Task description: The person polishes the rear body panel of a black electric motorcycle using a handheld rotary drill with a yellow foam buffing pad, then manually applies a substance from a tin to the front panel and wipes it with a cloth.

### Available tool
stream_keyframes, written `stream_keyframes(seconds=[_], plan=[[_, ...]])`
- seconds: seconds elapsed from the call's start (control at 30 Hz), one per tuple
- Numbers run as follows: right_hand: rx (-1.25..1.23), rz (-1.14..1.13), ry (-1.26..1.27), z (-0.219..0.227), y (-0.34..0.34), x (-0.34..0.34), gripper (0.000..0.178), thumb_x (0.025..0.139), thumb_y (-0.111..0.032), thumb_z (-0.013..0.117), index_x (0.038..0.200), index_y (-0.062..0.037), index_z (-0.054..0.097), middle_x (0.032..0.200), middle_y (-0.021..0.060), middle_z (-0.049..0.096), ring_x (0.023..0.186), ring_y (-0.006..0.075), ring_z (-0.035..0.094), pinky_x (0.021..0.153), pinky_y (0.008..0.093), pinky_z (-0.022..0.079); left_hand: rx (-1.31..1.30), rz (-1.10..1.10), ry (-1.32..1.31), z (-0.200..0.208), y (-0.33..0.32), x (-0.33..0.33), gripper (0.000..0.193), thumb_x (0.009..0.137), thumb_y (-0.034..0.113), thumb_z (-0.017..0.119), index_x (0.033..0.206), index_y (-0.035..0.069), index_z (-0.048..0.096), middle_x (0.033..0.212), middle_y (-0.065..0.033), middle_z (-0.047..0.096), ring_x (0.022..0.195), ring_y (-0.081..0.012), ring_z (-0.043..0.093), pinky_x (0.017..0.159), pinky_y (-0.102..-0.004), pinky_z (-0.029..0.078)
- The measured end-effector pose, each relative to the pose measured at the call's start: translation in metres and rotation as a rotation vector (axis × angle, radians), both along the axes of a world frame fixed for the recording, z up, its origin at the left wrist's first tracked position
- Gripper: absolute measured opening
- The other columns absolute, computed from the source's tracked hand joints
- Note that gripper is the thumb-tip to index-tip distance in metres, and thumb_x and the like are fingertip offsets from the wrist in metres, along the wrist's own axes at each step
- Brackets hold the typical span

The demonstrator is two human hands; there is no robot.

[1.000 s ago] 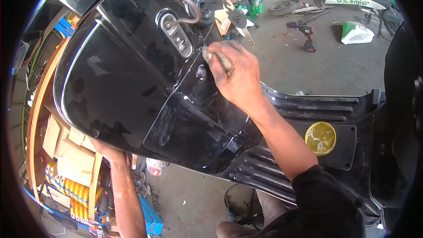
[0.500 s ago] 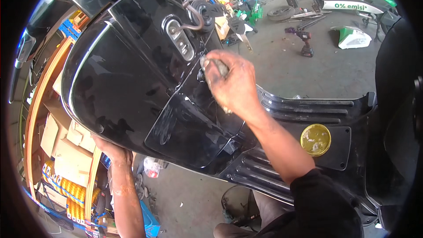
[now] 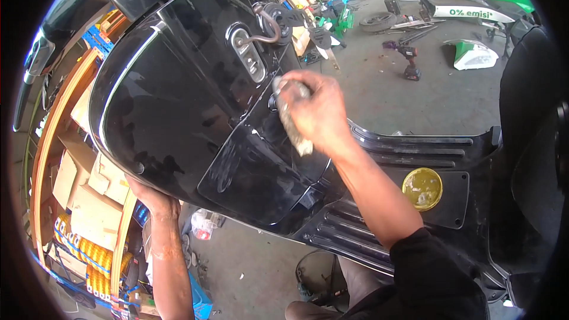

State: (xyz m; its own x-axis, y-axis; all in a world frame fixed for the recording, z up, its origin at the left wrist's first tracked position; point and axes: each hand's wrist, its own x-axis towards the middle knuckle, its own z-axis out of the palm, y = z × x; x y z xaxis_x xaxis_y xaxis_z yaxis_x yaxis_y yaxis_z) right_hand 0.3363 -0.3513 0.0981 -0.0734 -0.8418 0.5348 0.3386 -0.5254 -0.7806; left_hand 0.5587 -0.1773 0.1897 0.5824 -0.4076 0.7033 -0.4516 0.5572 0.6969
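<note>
A glossy black scooter front panel point(image 3: 172, 101) fills the left and middle of the view. My right hand point(image 3: 317, 109) is closed on a crumpled, greyish cloth point(image 3: 294, 127), which hangs below the fingers against the panel, just beside a small round fitting. Whitish smears show on the storage compartment cover point(image 3: 255, 166) below. At the panel's lower left edge is my left hand point(image 3: 155, 195); its fingers are hidden behind the edge. A curved metal hook point(image 3: 269, 26) juts from an oval plate above my right hand. On the footboard point(image 3: 391, 157) rests a round yellow tub point(image 3: 422, 189) with pale residue inside.
The black seat point(image 3: 533, 136) rises at the right. A cordless drill point(image 3: 410, 62) and a green-and-white body part point(image 3: 472, 54) lie on the floor beyond. Cardboard boxes point(image 3: 95, 201) fill a shelf at the left. A corded power tool point(image 3: 320, 293) lies below the footboard.
My right hand stays near the round fitting with a slight turn, and more of the cloth shows below it. The view has shifted slightly; my left hand keeps its place.
</note>
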Motion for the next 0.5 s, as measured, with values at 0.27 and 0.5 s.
stream_keyframes(seconds=[0.27, 0.5], plan=[[-0.014, 0.024, -0.024, 0.002, 0.01, 0.005, 0.018, 0.081, -0.013, 0.066, 0.094, -0.002, 0.072, 0.089, 0.017, 0.071, 0.087, 0.03, 0.069, 0.081, 0.038, 0.052, 0.001, -0.025, 0.031, 0.001, 0.007, 0.006, 0.038, 0.098, 0.043, 0.045, 0.112, 0.008, 0.054, 0.091, -0.0043, 0.055, 0.085, -0.019, 0.056, 0.08, -0.0391, 0.051], [-0.304, -0.326, 0.049, -0.043, -0.027, 0.013, 0.015, 0.081, -0.008, 0.067, 0.095, -0.0032, 0.069, 0.094, 0.0158, 0.07, 0.09, 0.035, 0.067, 0.082, 0.0398, 0.052, 0.003, -0.124, -0.019, -0.006, -0.003, 0.013, 0.037, 0.101, 0.038, 0.042, 0.12, 0.008, 0.049, 0.105, -0.0063, 0.053, 0.086, -0.0197, 0.057, 0.07, -0.0328, 0.05]])
